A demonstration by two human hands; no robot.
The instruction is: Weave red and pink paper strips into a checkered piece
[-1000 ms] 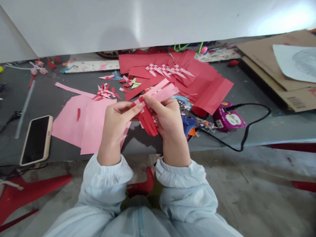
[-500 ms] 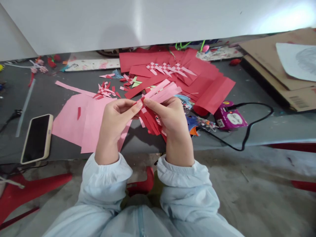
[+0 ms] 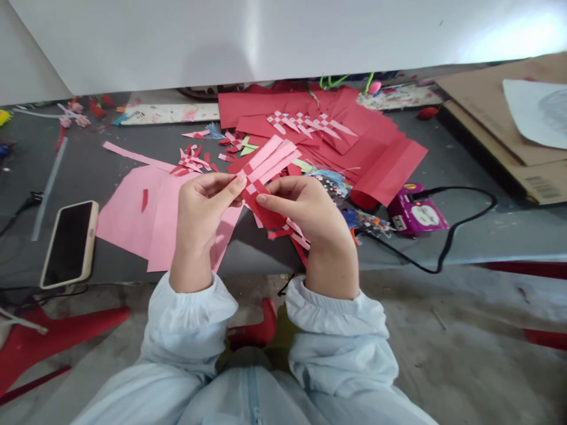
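Note:
Between my hands, above the table's front part, is a piece of woven paper strips (image 3: 251, 188) in red and pink. Its pink ends fan out to the upper right, and its red ends point down to the lower right. My left hand (image 3: 201, 206) pinches the left side of the weave between thumb and fingers. My right hand (image 3: 305, 206) is closed on the red strips, thumb on top; its other fingertips are hidden behind the paper. Beyond lie finished-looking checkered pieces (image 3: 325, 123) on red paper sheets (image 3: 385, 147). Pink paper sheets (image 3: 166, 221) lie left of my hands.
A phone (image 3: 69, 243) lies at the table's left front. To the right are a purple box (image 3: 416, 212) with a black cable (image 3: 447, 236) and stacked cardboard (image 3: 500, 159). Paper scraps (image 3: 192, 158) are scattered behind my left hand. A white panel (image 3: 283, 41) stands along the back.
My right hand has shifted right and down, from the crossing of the strips onto the red ends. The checkered weave shows more now. My left hand keeps its pinch.

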